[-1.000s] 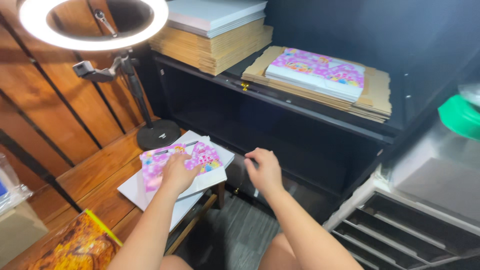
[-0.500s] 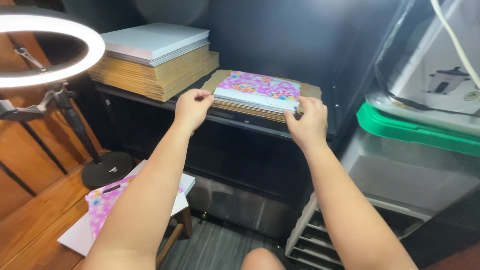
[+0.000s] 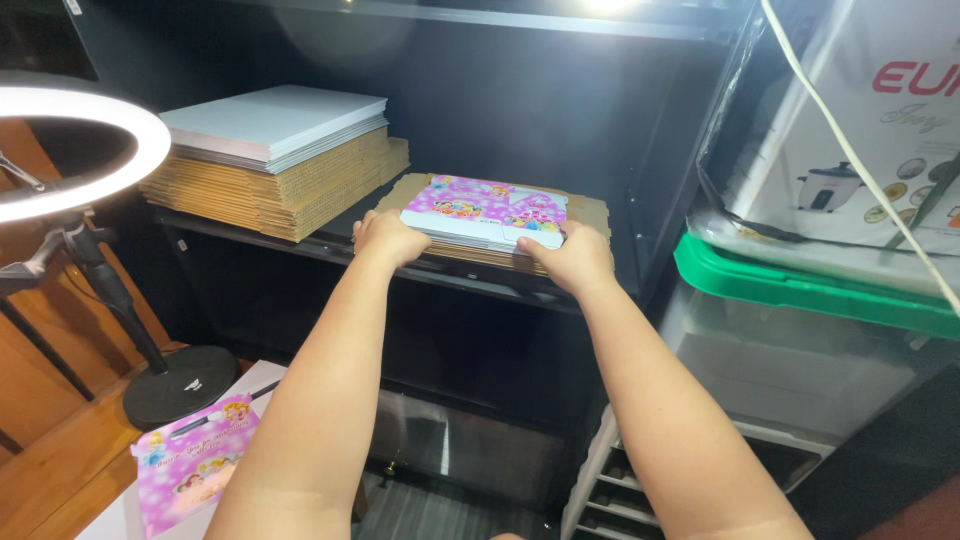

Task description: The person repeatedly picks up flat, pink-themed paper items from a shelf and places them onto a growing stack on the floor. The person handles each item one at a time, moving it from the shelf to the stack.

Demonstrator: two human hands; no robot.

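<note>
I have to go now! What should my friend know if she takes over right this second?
Left hand: gripping the near left corner of the pink printed stack.
Right hand: gripping its near right corner.
The stack lies flat on brown cardboard sheets on the dark shelf.
Further left on the shelf, white sheets sit on a taller cardboard pile.
One pink printed sheet lies on the low wooden table by the ring light stand.
Done: both hands have hold of the stack. Left: it is not yet lifted off the shelf.
</note>
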